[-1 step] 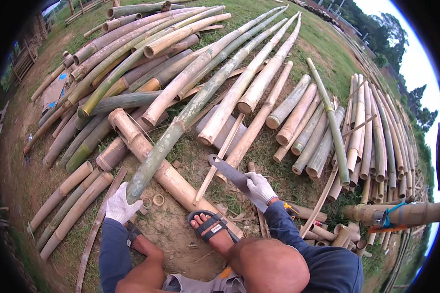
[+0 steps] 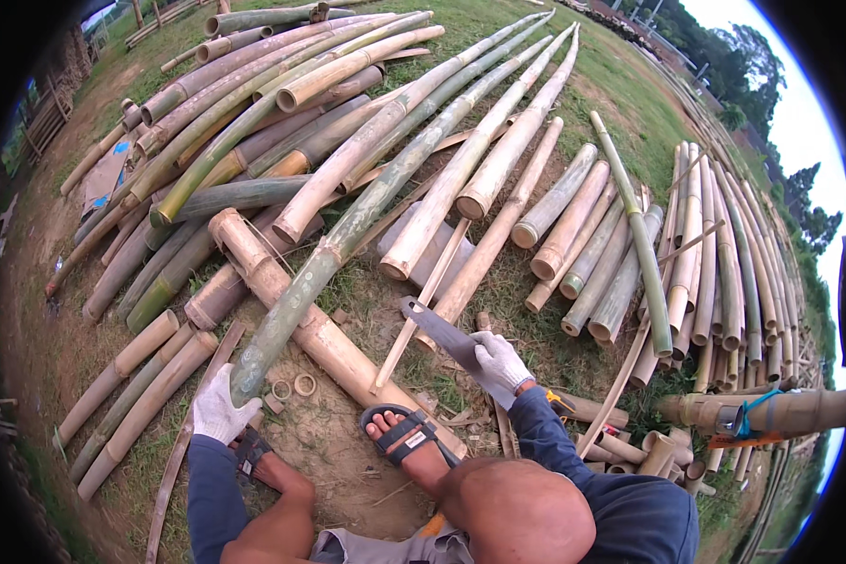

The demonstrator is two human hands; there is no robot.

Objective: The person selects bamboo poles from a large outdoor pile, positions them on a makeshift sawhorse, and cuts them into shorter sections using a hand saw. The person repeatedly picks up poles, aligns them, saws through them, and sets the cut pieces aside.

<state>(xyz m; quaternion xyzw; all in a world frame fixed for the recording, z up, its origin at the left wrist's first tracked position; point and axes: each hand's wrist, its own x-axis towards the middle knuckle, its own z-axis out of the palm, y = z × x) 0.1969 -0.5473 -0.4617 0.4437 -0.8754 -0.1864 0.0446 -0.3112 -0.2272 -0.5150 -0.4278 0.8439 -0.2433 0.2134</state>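
A long green bamboo pole (image 2: pixel 289 303) slants from the far grass toward me, lying across a thick tan bamboo log (image 2: pixel 336 352) on the ground. My left hand (image 2: pixel 224 406), in a white glove, is closed around the pole's near end. In my right hand (image 2: pixel 501 365), also gloved, is a handsaw (image 2: pixel 446 340); its broad blade points forward and left, apart from the green pole. The saw's handle is mostly hidden by the fingers. Two small cut bamboo rings (image 2: pixel 305 384) lie on the dirt near my left hand. My sandalled foot (image 2: pixel 409 437) rests against the thick log.
Stacked bamboo poles (image 2: pixel 244 113) fill the far left, and more long poles (image 2: pixel 461 216) lie ahead. Cut lengths (image 2: pixel 573 235) are laid out at right. Short offcuts (image 2: pixel 663 451) are heaped at the lower right. A thin bamboo strip (image 2: pixel 421 310) lies beside the saw blade.
My left hand has shifted slightly left, carrying the near end of the green pole with it across the thick log. My right hand and the saw stay where they were.
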